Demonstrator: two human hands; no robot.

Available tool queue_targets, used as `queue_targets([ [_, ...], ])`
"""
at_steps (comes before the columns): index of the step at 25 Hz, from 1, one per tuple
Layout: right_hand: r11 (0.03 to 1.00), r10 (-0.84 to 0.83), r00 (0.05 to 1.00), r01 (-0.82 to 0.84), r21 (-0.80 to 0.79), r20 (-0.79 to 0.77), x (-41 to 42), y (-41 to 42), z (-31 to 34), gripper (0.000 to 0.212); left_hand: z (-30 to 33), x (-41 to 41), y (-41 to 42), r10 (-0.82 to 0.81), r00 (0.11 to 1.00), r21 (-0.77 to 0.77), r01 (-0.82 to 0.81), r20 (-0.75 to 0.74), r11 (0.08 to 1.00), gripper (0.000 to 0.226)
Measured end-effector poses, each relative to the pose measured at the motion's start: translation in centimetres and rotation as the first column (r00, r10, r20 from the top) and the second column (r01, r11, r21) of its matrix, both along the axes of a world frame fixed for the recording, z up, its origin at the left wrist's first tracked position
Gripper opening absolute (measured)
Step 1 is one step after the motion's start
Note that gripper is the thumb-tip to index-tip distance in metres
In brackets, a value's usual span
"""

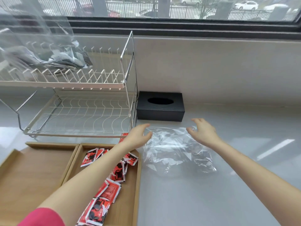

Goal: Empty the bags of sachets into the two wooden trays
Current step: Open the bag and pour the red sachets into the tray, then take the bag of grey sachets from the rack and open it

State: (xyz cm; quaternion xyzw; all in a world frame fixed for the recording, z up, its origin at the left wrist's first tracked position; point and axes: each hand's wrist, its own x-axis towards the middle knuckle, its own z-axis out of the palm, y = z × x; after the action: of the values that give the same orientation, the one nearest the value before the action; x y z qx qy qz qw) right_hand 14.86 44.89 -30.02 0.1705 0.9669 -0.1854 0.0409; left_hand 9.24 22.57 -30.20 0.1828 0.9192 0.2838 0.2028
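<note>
Two wooden trays sit side by side at the lower left. The left tray [32, 168] holds nothing. The right tray [137, 185] holds several red sachets [112, 190]. A crumpled clear plastic bag [175, 152] lies flat on the counter just right of the trays. My left hand [138, 137] hovers open at the bag's left top corner. Over the bag's right top corner, my right hand [203, 132] is open with fingers spread. A second clear bag with dark sachets [53, 54] rests on the dish rack's upper shelf.
A two-tier wire dish rack [127, 75] stands behind the trays. A black tissue box [160, 106] sits against the wall beyond the bag. The grey counter [228, 193] stretches to the right; a window runs along the top.
</note>
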Motion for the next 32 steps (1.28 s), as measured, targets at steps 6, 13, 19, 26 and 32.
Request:
queue_targets([
  [6,0.962,0.251,0.966,-0.256,0.093,0.066,3.6,-6.4,5.6,0.053,4.4,3.1,-4.8,-0.100,0.971,-0.185,0.060,-0.218,0.981,0.047],
  [13,0.925,0.356,0.934,-0.355,0.135,0.015,6.0,-14.6,9.7,0.049,8.5,5.8,-12.0,-0.135,0.922,-0.317,0.014,-0.364,0.948,0.049],
  [19,0.922,0.384,0.914,-0.372,0.109,-0.132,6.0,-20.6,11.9,0.045,11.2,5.9,-17.8,-0.089,0.885,-0.291,-0.054,-0.457,0.955,0.044],
  [26,0.924,0.382,0.886,-0.366,0.112,-0.262,3.5,-25.7,14.9,0.044,15.4,4.3,-23.0,-0.029,0.821,-0.208,-0.110,-0.571,0.972,0.036],
  [32,0.941,0.335,0.873,-0.328,0.079,-0.354,0.2,-28.3,17.5,0.039,19.5,0.6,-26.6,0.066,0.806,-0.043,-0.113,-0.589,0.993,0.033],
])
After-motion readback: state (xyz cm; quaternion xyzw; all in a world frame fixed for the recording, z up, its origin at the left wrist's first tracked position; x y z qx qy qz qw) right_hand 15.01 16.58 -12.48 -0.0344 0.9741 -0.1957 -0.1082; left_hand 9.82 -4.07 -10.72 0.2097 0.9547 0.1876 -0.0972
